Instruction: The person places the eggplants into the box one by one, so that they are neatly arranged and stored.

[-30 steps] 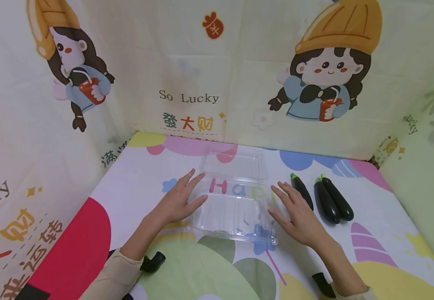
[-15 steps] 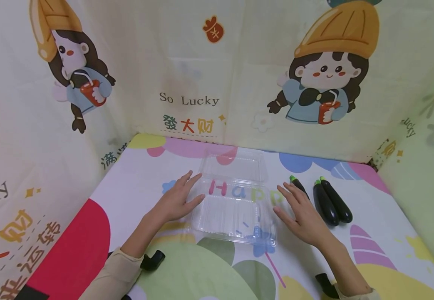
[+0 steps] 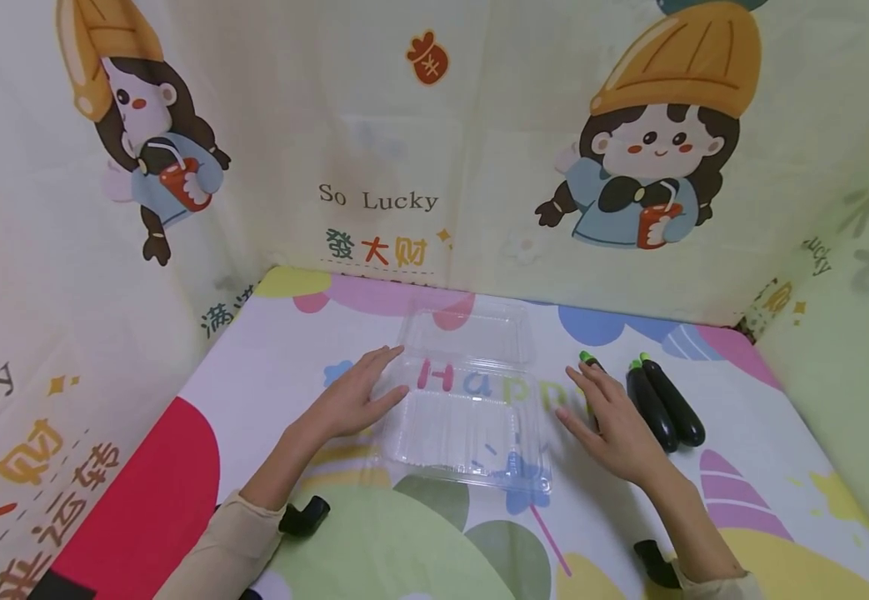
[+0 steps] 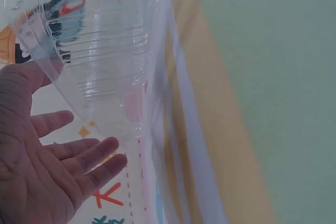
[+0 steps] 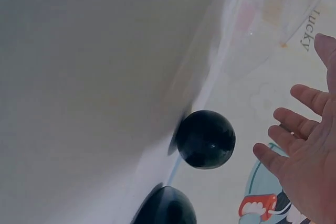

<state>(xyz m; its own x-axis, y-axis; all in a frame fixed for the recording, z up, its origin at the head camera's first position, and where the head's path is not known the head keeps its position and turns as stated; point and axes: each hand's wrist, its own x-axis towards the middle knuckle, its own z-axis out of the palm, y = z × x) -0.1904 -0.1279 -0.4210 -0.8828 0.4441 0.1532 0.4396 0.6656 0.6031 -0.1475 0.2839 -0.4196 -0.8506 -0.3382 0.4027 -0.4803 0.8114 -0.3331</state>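
Observation:
A clear plastic clamshell box (image 3: 449, 429) lies on the table with its lid folded back, away from the person. My left hand (image 3: 355, 396) hovers at the box's left side, fingers loosely extended and holding nothing; the left wrist view shows that hand (image 4: 58, 156) beside the ribbed plastic box (image 4: 100, 51). On the box's right, my right hand (image 3: 610, 425) is held with relaxed fingers, partly covering one eggplant (image 3: 588, 359). Two more eggplants (image 3: 666, 404) lie side by side farther right. In the right wrist view, the empty right hand (image 5: 307, 140) is near the rounded end of an eggplant (image 5: 206, 140).
A colorful printed cloth (image 3: 404, 542) covers the table. Cartoon-printed fabric walls (image 3: 479, 150) enclose its back and both sides. Black curved pieces (image 3: 305, 517) sit at each wrist by the sleeves.
My right hand has shifted right, away from the box and over the nearest eggplant. The left hand has dipped slightly, its fingers closer together. The box and eggplants stay in place.

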